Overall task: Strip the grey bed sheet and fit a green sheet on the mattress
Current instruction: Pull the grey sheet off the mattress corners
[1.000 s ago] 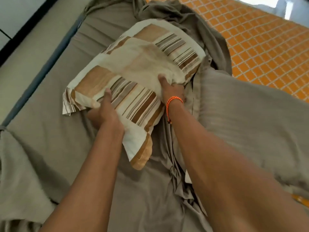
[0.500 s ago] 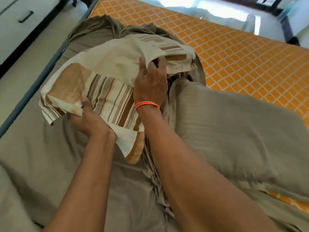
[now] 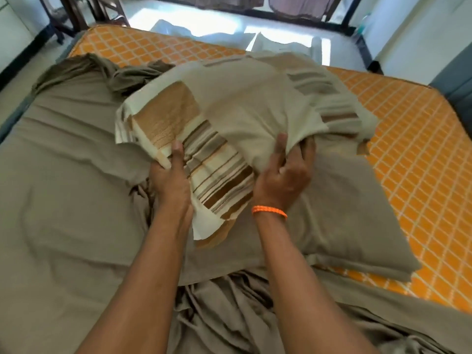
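Observation:
A grey bed sheet lies crumpled over the left part of the orange patterned mattress, bunched along the middle and near me. Above it I hold a striped cream-and-brown pillow. My left hand grips its near left edge, thumb on top. My right hand, with an orange wristband, grips the cover's bunched near right edge. No green sheet is in view.
A grey pillow lies on the mattress right of my right arm. Beyond the far mattress edge white bedding lies on the sunlit floor. Dark wooden furniture legs stand at the far left.
Both hands have lifted the striped pillow and carried it to the right and farther away. My right hand has moved from the pillow's top to its near right edge.

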Demonstrator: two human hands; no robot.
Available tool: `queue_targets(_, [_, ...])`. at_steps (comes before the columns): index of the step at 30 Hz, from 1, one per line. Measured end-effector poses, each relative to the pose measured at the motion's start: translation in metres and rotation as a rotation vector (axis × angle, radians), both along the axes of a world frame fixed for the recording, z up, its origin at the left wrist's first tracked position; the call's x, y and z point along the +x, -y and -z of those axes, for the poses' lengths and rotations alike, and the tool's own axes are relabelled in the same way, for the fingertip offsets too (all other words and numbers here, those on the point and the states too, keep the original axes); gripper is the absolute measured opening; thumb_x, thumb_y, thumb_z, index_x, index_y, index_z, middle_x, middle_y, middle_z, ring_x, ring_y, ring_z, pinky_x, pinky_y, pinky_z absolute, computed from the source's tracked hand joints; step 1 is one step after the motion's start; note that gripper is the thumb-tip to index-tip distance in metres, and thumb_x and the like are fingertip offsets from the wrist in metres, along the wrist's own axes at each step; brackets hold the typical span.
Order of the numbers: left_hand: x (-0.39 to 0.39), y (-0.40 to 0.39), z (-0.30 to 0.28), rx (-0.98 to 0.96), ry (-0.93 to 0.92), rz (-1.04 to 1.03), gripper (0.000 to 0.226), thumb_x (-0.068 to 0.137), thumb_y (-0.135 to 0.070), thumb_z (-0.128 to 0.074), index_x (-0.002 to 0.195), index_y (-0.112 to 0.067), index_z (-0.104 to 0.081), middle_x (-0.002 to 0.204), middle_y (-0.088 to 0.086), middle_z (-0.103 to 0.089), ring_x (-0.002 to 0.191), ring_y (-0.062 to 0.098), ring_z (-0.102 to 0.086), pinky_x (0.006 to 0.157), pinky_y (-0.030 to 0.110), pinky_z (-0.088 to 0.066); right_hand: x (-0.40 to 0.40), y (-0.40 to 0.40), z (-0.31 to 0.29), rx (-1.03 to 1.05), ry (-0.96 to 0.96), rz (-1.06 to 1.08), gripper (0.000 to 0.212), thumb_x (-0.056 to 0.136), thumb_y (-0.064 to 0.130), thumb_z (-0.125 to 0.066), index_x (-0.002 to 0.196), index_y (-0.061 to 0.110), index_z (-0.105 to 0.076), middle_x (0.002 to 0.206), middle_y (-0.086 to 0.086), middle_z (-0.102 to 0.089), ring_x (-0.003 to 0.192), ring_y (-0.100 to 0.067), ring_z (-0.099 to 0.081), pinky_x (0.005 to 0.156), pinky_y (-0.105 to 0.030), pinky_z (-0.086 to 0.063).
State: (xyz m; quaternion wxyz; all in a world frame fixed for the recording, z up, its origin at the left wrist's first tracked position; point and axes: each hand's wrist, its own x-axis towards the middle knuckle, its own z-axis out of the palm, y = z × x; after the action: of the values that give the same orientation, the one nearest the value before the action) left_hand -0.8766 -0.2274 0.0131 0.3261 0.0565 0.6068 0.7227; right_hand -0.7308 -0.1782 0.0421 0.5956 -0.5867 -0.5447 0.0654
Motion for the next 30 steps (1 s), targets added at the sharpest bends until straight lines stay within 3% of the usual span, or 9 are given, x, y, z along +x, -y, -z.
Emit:
queue_targets(2, [0.028,-0.006,0.007,-0.097,-0.068,0.156,0.038,0.093,-0.050,-0.075,0.121,-0.024,-0.066,0.110,-0.001,-0.077,0.102,0.020,-0.074,0.086,0.040,-0.063,0.047,0.011,0.016,-0.095,0.022,0.143,0.034,0.104,0.022,-0.059,0.104,-0.009,-0.073,0.131,-0.030,-0.062,0.118,-0.038,-0.060,0.094,-0.034,-0.044])
queue_targets(5, [0.064,-0.004,0.028,-0.328,-0.254,0.287,0.019,0.102,-0.048,-0.060,0.105,-0.033,-0.069,0.101,-0.006,-0.073,0.098,0.021,-0.070,0.088,0.042,-0.060,0.110,0.028,0.054,-0.524,-0.014,0.330,0.038,0.105,0.028,-0.054,0.111,-0.004,-0.074,0.136,-0.024,-0.059,0.118,-0.040,-0.058,0.092,-0.042,-0.043])
queue_targets(8, [0.080,0.014,0.058,-0.525,-0.440,0.263,0.029,0.109,-0.036,-0.046,0.103,-0.029,-0.074,0.105,-0.007,-0.071,0.103,0.023,-0.066,0.088,0.039,-0.054,0.149,0.049,0.086,-0.788,0.037,0.289,0.033,0.105,0.028,-0.050,0.113,0.006,-0.074,0.123,-0.025,-0.064,0.108,-0.045,-0.061,0.083,-0.046,-0.046])
queue_targets(12, [0.043,0.037,0.110,-0.720,-0.564,0.170,0.036,0.105,-0.040,-0.051,0.132,-0.020,-0.063,0.136,0.007,-0.061,0.128,0.031,-0.055,0.109,0.050,-0.044,0.137,0.079,0.089,-0.483,0.094,0.190,0.023,0.099,0.011,-0.052,0.117,0.011,-0.067,0.118,-0.014,-0.062,0.095,-0.026,-0.058,0.073,-0.032,-0.036])
queue_targets(16, [0.000,0.064,0.154,-0.989,-0.585,0.222,0.068,0.100,-0.048,-0.059,0.159,-0.027,-0.033,0.166,0.007,-0.033,0.154,0.030,-0.027,0.125,0.051,-0.019,0.070,0.115,0.105,-0.270,0.203,-0.266,0.016,0.097,-0.001,-0.058,0.111,0.006,-0.065,0.106,-0.010,-0.063,0.096,-0.020,-0.058,0.084,-0.022,-0.043])
queue_targets(20, [-0.020,0.074,0.167,-1.139,-0.794,0.360,0.097,0.089,-0.041,-0.070,0.163,-0.042,-0.008,0.160,0.009,-0.034,0.143,0.034,-0.036,0.111,0.059,-0.029,-0.014,0.143,0.122,-0.249,0.355,-0.703,0.018,0.095,0.009,-0.052,0.105,0.009,-0.067,0.101,-0.008,-0.065,0.090,-0.028,-0.064,0.076,-0.040,-0.054])
queue_targets(23, [-0.052,0.085,0.163,-1.074,-1.076,0.549,0.071,0.096,-0.032,-0.056,0.160,-0.031,-0.026,0.139,0.018,-0.055,0.118,0.040,-0.058,0.096,0.053,-0.050,-0.072,0.144,0.132,-0.336,0.441,-0.842,0.020,0.089,0.012,-0.050,0.102,0.012,-0.065,0.098,-0.007,-0.063,0.083,-0.032,-0.063,0.065,-0.045,-0.053])
queue_targets(26, [-0.093,0.106,0.156,-0.960,-1.081,0.650,0.029,0.095,-0.026,-0.057,0.117,-0.011,-0.067,0.109,0.021,-0.070,0.100,0.043,-0.068,0.080,0.046,-0.053,-0.131,0.125,0.154,-0.545,0.347,-0.809,0.022,0.090,0.007,-0.056,0.107,0.011,-0.068,0.107,-0.010,-0.065,0.098,-0.029,-0.062,0.084,-0.042,-0.053])
queue_targets(30, [-0.140,0.138,0.152,-1.093,-0.718,1.112,0.034,0.095,-0.033,-0.052,0.109,-0.007,-0.068,0.123,0.025,-0.069,0.112,0.041,-0.067,0.086,0.041,-0.052,-0.197,0.075,0.177,-0.981,0.210,-0.507,0.067,0.095,0.027,-0.068,0.152,0.004,-0.043,0.158,-0.025,-0.038,0.149,-0.036,-0.032,0.123,-0.038,-0.024])
